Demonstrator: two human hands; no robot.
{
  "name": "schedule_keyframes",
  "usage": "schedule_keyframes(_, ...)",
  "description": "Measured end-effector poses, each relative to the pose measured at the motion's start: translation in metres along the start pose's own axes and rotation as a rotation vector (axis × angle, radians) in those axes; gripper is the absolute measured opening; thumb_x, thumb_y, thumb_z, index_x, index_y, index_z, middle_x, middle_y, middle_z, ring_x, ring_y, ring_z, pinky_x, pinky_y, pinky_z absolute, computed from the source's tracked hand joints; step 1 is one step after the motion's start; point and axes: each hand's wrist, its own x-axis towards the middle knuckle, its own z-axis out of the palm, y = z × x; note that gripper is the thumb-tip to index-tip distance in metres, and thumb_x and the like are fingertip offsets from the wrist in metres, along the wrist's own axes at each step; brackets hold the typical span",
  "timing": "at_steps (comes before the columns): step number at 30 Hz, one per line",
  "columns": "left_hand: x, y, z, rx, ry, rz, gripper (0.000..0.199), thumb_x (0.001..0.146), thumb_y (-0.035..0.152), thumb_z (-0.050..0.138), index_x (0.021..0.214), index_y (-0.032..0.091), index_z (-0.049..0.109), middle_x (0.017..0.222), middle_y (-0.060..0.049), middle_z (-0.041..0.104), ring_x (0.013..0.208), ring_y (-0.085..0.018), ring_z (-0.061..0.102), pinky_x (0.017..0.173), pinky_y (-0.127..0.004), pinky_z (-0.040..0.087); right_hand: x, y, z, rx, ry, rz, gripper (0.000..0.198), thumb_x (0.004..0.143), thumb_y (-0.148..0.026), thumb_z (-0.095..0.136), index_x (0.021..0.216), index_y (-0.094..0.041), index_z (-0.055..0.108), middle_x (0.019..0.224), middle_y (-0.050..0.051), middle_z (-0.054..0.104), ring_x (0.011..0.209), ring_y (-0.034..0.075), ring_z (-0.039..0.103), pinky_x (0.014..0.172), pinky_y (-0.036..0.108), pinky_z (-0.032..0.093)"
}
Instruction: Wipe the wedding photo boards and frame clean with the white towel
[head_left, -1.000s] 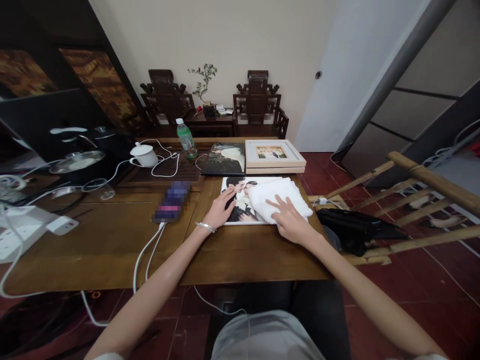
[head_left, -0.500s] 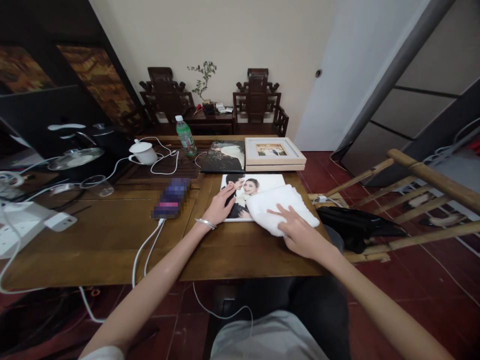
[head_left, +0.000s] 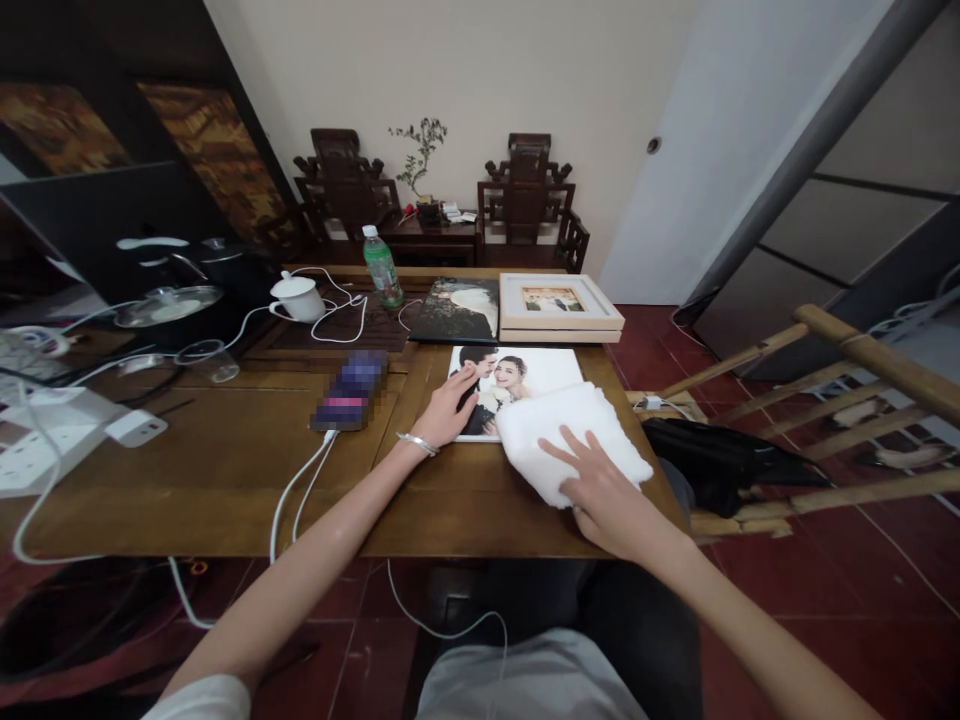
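A photo album with a picture of a couple on its white cover lies flat on the wooden table. My left hand, a silver bangle at its wrist, rests with outstretched fingers on the left side of this cover. A folded white towel covers the lower right part of the album and reaches past it onto the table. My right hand has the towel by its near side, fingers spread over the top; the thumb is partly hidden.
Behind the album are a dark photo album and a pale framed photo box. A green bottle, a lidded white cup and a charging phone stand or lie leftward. Cables and a power strip occupy the far left.
My right hand has drawn the towel nearer and slightly right, baring more of the album cover. My left hand stays on the cover. The view has shifted slightly.
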Motion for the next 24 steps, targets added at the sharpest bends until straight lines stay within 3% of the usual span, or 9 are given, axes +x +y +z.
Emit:
schedule_keyframes(4, 0.000, 0.001, 0.000, 0.001, 0.007, 0.002, 0.045, 0.093, 0.034, 0.040, 0.133, 0.015, 0.051, 0.144, -0.010, 0.045, 0.137, -0.022, 0.036, 0.115, -0.043, 0.028, 0.003, 0.010, -0.005, 0.042, -0.015, 0.007, 0.036, 0.060, 0.004, 0.044, 0.081, -0.016, 0.066, 0.145, 0.010, 0.042, 0.139, 0.035, 0.022, 0.111, 0.061, 0.023)
schedule_keyframes(14, 0.000, 0.001, 0.000, 0.014, -0.005, 0.004, 0.047, 0.093, 0.035, 0.039, 0.133, 0.013, 0.050, 0.145, -0.012, 0.044, 0.137, -0.022, 0.035, 0.116, -0.042, 0.026, 0.053, 0.044, -0.008, -0.015, 0.009, 0.127, 0.037, 0.066, 0.002, 0.043, 0.091, -0.013, 0.065, 0.142, 0.014, 0.046, 0.136, 0.036, 0.030, 0.110, 0.058, 0.025)
schedule_keyframes(24, -0.001, 0.001, 0.000, 0.013, 0.006, 0.007, 0.045, 0.093, 0.033, 0.039, 0.133, 0.014, 0.050, 0.145, -0.011, 0.043, 0.137, -0.022, 0.035, 0.115, -0.043, 0.027, 0.011, 0.004, 0.009, -0.048, 0.048, 0.029, 0.035, 0.063, 0.005, 0.045, 0.082, -0.013, 0.067, 0.147, 0.013, 0.038, 0.139, 0.041, 0.017, 0.109, 0.066, 0.019)
